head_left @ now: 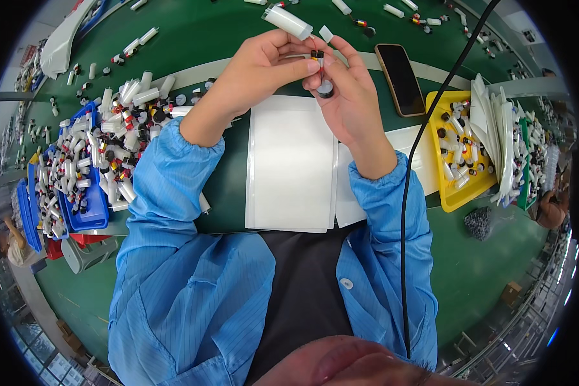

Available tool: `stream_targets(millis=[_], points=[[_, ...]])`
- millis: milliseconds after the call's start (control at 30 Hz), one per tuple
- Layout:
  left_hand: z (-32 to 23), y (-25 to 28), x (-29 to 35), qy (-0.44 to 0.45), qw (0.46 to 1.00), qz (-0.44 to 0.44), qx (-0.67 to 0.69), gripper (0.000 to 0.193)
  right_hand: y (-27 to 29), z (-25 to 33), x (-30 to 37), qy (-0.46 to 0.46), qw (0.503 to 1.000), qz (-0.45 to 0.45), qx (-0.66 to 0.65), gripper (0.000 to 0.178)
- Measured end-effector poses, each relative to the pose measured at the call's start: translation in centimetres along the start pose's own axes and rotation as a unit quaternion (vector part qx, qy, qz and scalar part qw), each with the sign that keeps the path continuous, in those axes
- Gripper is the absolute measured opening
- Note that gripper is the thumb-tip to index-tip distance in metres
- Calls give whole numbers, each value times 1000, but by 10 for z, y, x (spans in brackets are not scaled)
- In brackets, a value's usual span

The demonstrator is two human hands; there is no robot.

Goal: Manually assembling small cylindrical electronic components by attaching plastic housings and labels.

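Note:
Above the white sheets, my two hands meet at the far middle of the bench. Closed fingers of my left hand (257, 67) hold a translucent white tube (288, 23), tilted, with a thin red wire near its right end. My right hand (350, 93) is closed on a small black-and-yellow part (316, 56), which the left fingertips also touch. A flat white tab (326, 33) sticks up by the right fingers. Below them hangs a round black cap (325, 89) with a grey top. The fingers hide how these pieces join.
White sheets (291, 167) lie before me. Blue trays (89, 209) heaped with similar tubes and caps stand at left. On the right are a phone (400, 80), a yellow tray (455, 193) of parts and stacked white bags (489, 119). A black cable (406, 212) crosses in front of my right sleeve.

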State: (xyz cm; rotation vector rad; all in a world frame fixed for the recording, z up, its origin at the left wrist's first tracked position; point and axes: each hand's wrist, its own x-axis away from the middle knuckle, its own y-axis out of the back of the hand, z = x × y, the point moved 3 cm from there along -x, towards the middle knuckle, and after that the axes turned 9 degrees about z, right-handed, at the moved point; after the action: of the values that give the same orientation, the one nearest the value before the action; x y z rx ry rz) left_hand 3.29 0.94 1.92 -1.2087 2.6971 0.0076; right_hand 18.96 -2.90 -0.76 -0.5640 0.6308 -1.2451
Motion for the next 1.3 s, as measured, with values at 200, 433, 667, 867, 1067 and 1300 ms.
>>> stream_targets(millis=[200,433,667,867,1067,1300], points=[[-1,9,-2,1,996,-84,34,32,2,7,0,161,949,-61,263,39],[1,10,-2,3,998,-68,8,32,1,18,6,170,943,7,286,21],[1,5,-1,-5,997,-40,-71,29,3,15,1,86,973,18,214,15],[-1,1,0,-7,994,-33,-103,27,9,10,-1,82,969,-4,232,15],[-6,3,3,-8,991,-18,-132,28,6,9,-1,96,961,-19,258,14],[-6,4,-1,-24,999,27,-32,28,13,10,0,84,968,2,237,24]])
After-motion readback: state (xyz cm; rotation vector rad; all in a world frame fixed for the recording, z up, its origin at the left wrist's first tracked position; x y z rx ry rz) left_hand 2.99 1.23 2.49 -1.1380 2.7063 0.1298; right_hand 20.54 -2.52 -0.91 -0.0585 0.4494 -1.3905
